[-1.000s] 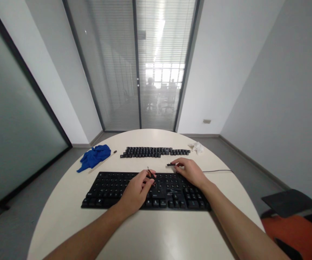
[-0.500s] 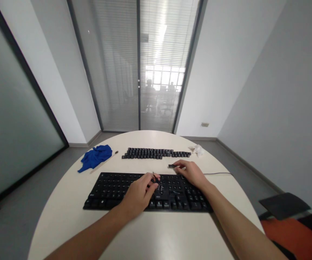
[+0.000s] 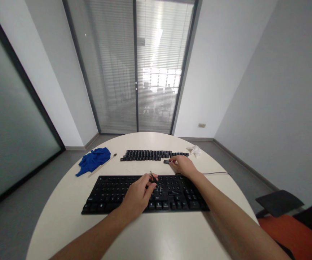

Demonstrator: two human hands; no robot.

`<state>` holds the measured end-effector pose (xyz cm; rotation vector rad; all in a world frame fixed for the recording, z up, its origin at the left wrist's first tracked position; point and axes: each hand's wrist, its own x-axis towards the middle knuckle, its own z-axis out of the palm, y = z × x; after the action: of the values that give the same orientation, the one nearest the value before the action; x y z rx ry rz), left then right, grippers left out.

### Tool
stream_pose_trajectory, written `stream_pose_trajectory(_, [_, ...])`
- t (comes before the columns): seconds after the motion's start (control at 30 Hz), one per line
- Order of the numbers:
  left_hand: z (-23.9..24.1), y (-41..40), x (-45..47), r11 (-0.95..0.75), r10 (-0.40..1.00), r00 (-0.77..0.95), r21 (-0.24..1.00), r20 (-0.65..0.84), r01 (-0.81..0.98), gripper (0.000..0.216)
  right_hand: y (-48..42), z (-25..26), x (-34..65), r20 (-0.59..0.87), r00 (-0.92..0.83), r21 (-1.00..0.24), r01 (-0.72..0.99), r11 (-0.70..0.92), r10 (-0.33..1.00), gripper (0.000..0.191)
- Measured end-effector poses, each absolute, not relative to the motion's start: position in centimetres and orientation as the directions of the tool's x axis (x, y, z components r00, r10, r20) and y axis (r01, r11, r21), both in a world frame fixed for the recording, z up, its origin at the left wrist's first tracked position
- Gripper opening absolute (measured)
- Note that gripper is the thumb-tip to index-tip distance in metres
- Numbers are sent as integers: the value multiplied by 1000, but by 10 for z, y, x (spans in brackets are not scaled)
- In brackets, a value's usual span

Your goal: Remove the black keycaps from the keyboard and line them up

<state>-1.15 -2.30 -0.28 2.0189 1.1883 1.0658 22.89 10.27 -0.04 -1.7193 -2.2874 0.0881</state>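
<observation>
My left hand [image 3: 140,191] is closed over the middle of a black keyboard [image 3: 109,189], around what looks like a small dark keycap puller [image 3: 153,179] with a thin wire tip sticking up. Past the keyboard's far edge, my right hand [image 3: 183,166] pinches a long black keycap [image 3: 167,161] just above or on the table. That keycap is right in front of the rows of loose black keycaps [image 3: 143,155]. Many keys are off the keyboard, while its near row and right end still carry caps.
The round white table [image 3: 156,234] holds a crumpled blue cloth [image 3: 94,160] and a thin brush [image 3: 101,166] at the left. White tissue [image 3: 195,150] lies at the far right. A cable [image 3: 215,173] runs off rightward. An orange-seated chair [image 3: 288,231] stands at the right.
My right hand has moved away from me and slightly left, bringing the long keycap closer to the loose rows. My left hand stays over the keyboard. The whole view has shifted slightly.
</observation>
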Motion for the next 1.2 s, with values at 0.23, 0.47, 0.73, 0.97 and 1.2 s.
stream_pose_trajectory(0.23, [-5,-22,-12,-429,901,274,785,337,447,23,107,-5,219,190,-196,-141,964,224,962,29])
stream_pose_trajectory(0.47, [-9,-20,-10,-418,907,260,787,331,454,24,105,-5,217,201,-195,-134,965,224,960,31])
stream_pose_trajectory(0.73, [-8,-20,-9,-399,915,247,809,319,432,22,104,-5,217,215,-200,-151,960,235,956,31])
stream_pose_trajectory(0.97, [-7,-20,-8,-388,919,243,813,309,434,22,107,-7,219,217,-210,-175,953,249,953,29])
stream_pose_trajectory(1.2, [-7,-19,-8,-395,916,244,816,318,422,22,108,-8,219,226,-205,-197,948,251,952,30])
